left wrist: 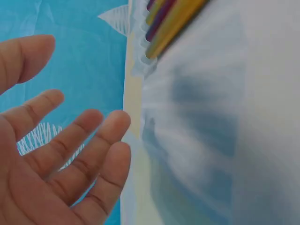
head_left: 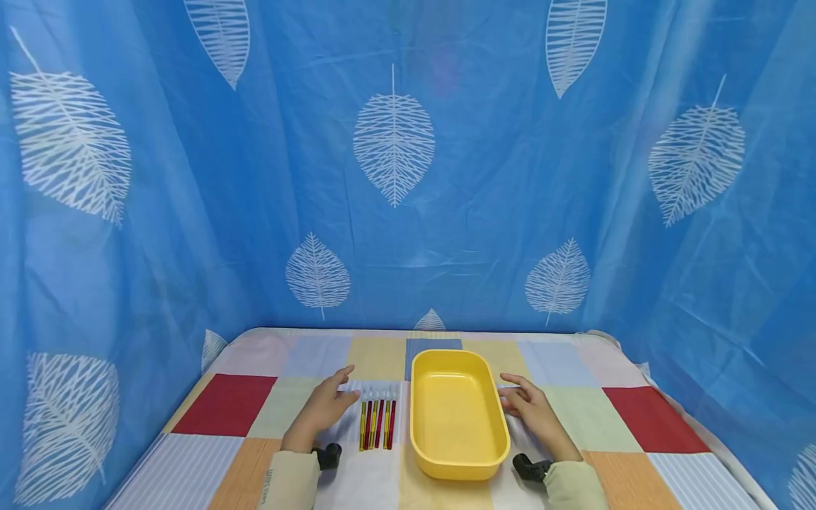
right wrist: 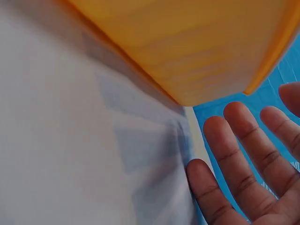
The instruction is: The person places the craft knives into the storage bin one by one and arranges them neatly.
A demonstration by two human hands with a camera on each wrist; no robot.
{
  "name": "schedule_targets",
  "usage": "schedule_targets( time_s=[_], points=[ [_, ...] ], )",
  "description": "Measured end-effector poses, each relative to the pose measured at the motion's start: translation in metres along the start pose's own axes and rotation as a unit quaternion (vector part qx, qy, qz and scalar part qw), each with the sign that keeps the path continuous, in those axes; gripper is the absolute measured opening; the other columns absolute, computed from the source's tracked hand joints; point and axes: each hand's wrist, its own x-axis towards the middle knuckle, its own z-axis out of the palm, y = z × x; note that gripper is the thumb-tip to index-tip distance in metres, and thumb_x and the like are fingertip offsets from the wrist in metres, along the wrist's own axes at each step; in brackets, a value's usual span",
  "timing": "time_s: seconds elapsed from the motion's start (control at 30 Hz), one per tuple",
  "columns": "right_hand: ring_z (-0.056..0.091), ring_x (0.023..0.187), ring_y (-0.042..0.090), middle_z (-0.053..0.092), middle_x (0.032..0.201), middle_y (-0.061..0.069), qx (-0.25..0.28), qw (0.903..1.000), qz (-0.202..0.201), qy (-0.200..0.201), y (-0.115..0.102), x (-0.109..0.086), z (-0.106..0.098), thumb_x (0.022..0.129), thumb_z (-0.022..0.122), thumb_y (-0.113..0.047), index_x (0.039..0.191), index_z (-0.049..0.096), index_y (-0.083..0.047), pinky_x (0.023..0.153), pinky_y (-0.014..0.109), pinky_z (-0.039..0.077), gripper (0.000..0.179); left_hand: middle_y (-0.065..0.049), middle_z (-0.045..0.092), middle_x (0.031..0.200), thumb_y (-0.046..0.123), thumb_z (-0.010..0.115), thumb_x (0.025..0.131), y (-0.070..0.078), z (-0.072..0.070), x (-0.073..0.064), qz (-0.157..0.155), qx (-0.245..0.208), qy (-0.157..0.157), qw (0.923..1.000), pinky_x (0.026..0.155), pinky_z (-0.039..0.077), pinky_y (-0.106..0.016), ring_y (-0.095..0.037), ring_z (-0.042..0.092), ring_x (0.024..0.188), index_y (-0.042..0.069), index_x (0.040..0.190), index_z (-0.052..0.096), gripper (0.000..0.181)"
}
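Note:
Several slim red and gold sticks (head_left: 377,425) with clear, whitish ends lie side by side in a row, left of a yellow rectangular tub (head_left: 459,418). My left hand (head_left: 326,405) hovers just left of the sticks, fingers loosely spread and holding nothing. In the left wrist view, the nearest gold stick (left wrist: 173,30) is apart from the fingers (left wrist: 110,161). On the tub's other side, my right hand (head_left: 530,409) is close to its right wall with relaxed, empty fingers. The right wrist view shows the tub's side wall (right wrist: 187,51) above the fingers (right wrist: 227,140).
A patchwork cloth (head_left: 306,354) covers the table. Blue curtains (head_left: 472,212) with white leaf prints enclose the back and both sides. A black wrist mount (head_left: 328,456) sits on the left wrist and another black mount (head_left: 530,467) on the right.

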Motion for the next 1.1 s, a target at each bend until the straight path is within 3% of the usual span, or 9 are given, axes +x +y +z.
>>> schedule_targets(
  time_s=[0.3,0.53,0.67,0.8,1.1],
  points=[
    [0.068,0.095,0.015,0.062,0.125,0.019,0.064,0.9964,0.051,0.021,0.006,0.010,0.011,0.104,0.053,-0.019,0.142,0.050,-0.002,0.081,0.026,0.057,0.043,-0.031,0.052,0.135,0.017,0.059,0.100,-0.004,0.011,0.010,-0.033,-0.056,-0.006,0.9979,0.090,0.053,-0.054,-0.045,0.058,0.115,-0.002,0.147,0.043,0.053],
    [0.067,0.099,0.016,0.058,0.129,0.022,0.133,0.9903,0.040,-0.005,0.013,0.016,0.017,0.104,0.053,-0.017,0.145,0.045,0.002,0.084,0.027,0.057,0.046,-0.034,0.050,0.134,0.014,0.059,0.100,-0.004,0.020,0.016,-0.063,-0.082,0.014,0.9945,0.080,0.058,-0.048,-0.044,0.061,0.109,-0.004,0.144,0.044,0.050],
    [0.062,0.110,0.016,0.048,0.140,0.025,0.126,0.9912,0.017,-0.038,0.014,0.014,0.014,0.104,0.052,-0.019,0.150,0.038,-0.001,0.090,0.025,0.054,0.051,-0.034,0.051,0.133,0.012,0.060,0.098,-0.005,0.021,0.019,-0.064,-0.076,0.011,0.9950,0.072,0.057,-0.042,-0.035,0.065,0.093,-0.005,0.143,0.045,0.051],
    [0.055,0.119,0.019,0.042,0.144,0.025,0.104,0.9928,-0.003,-0.060,0.014,0.013,0.013,0.103,0.055,-0.018,0.153,0.033,-0.006,0.094,0.024,0.050,0.057,-0.029,0.055,0.126,0.010,0.063,0.095,-0.003,0.022,0.022,-0.077,-0.063,0.005,0.9950,0.063,0.051,-0.034,-0.022,0.059,0.074,-0.005,0.143,0.046,0.054],
    [0.054,0.121,0.022,0.044,0.146,0.024,0.090,0.9931,-0.002,-0.075,0.019,0.008,0.011,0.100,0.057,-0.012,0.152,0.040,-0.008,0.094,0.025,0.051,0.055,-0.013,0.054,0.097,0.002,0.068,0.086,-0.004,0.028,0.021,-0.091,-0.029,-0.023,0.9952,0.058,0.048,-0.029,-0.018,0.052,0.067,-0.008,0.142,0.047,0.060]
  ],
)
